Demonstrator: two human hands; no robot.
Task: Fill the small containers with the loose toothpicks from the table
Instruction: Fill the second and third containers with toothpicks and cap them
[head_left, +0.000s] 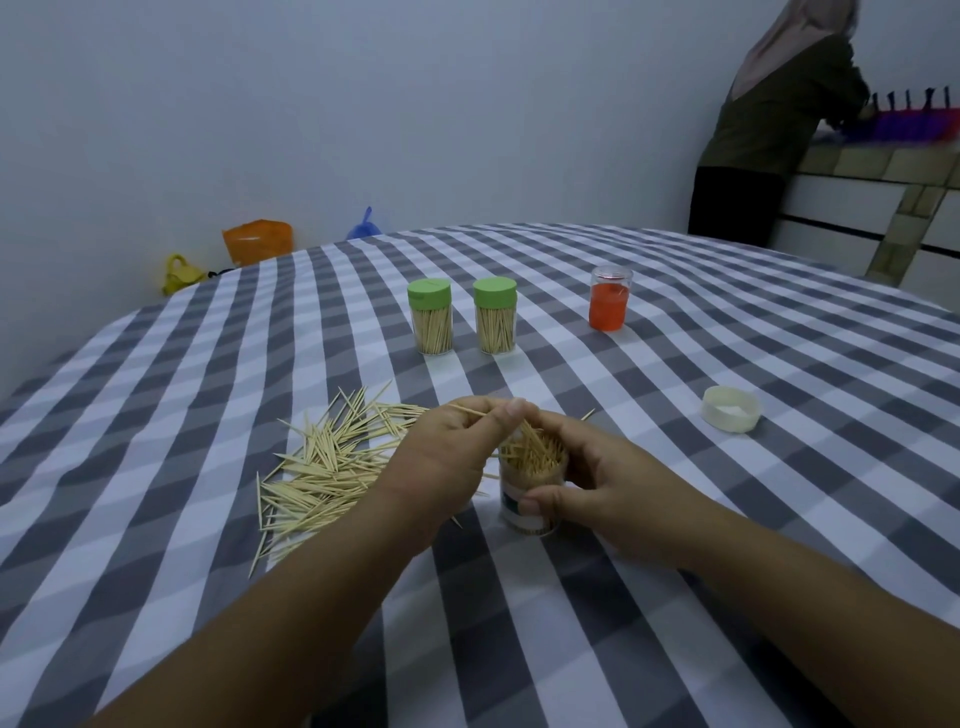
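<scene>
The left hand (457, 457) pinches a single toothpick (475, 413) between thumb and curled fingers (511, 410), holding it just above the mouth of an open clear container (530, 493). The right hand (597, 486) grips that container from its right side, thumb across the front of the labelled wall and the other fingers curled round the back. The container stands upright on the tabletop (675, 649) and is packed with toothpicks whose tips stick up and lean above its rim.

Just left of the left hand lies the pile of loose toothpicks (327, 467), spread in a fan on the grey and white checked cloth, some of them hidden beneath the left wrist. One stray toothpick tip shows beyond the right hand's fingers.

Farther back stand two clear containers with green lids, the left one (430, 323) and the right one (495, 322), side by side and apart, both upright, closed and full of toothpicks. To their right, well apart, stands an orange-tinted container with a clear top (609, 305). A white lid (730, 415) lies open side up on the cloth, to the right of the hands.

Beyond the tabletop, orange (257, 240), yellow (179, 274) and blue (363, 226) bags sit by the wall. At far right a person (774, 130) stands at a tiled counter (883, 176).
</scene>
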